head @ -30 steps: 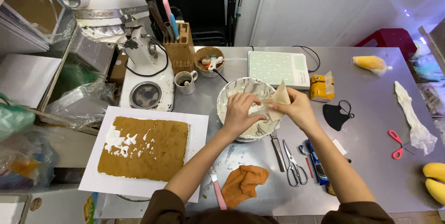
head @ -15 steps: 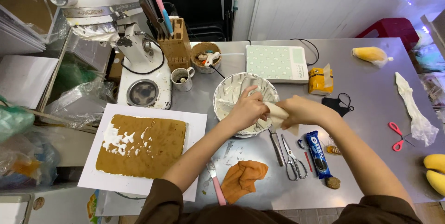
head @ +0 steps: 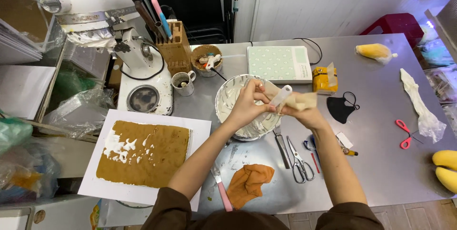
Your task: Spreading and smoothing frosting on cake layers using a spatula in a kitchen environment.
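Over the right rim of a cream-smeared metal bowl [head: 227, 97], both my hands meet. My left hand [head: 246, 105] pinches a white plastic scraper [head: 281, 97] that rests against a beige piping bag [head: 299, 100]. My right hand [head: 304, 114] is closed around that bag from below. To the left, a brown sheet cake [head: 143, 154] with white cream dabs on its left side lies on white paper [head: 200, 130].
A white stand mixer [head: 119, 44], knife block [head: 173, 49] and mug [head: 183, 83] stand at the back left. An orange cloth [head: 248, 182], pink-handled knife [head: 221, 194] and scissors [head: 300, 161] lie near me. A black mask [head: 342, 108], red scissors [head: 404, 132] and mangoes [head: 445, 168] are to the right.
My hands have shifted from above the bowl's middle to its right rim. The white scraper now shows between them against the bag. The view has moved closer.
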